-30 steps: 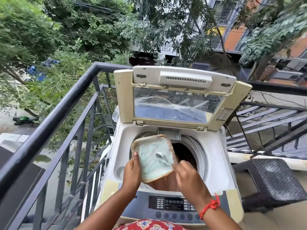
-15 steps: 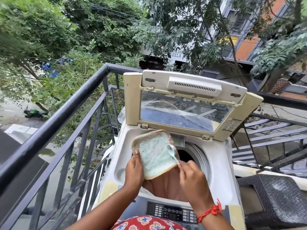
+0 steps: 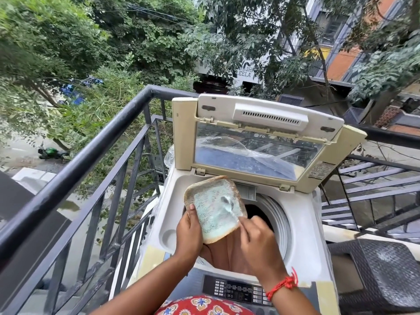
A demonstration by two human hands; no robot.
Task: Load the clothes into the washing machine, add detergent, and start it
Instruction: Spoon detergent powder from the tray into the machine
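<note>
washing machine (image 3: 302,228) is standing by the railing (image 3: 75,164), lid (image 3: 256,142) up | brown cloth (image 3: 229,253) is sitting in the drum | left hand (image 3: 189,233) is gripping a tilted plate (image 3: 213,210) over the drum | right hand (image 3: 259,242) is pinching a spoon (image 3: 228,204), scraping blue-green powder

Daylight, outdoor balcony | black metal railing (image 3: 91,155) runs from lower left to frame centre | green trees (image 3: 102,42) fill upper left | buildings (image 3: 341,53) upper right | dark woven stool (image 3: 381,269) lower right | street (image 3: 20,155) below, at left
</note>
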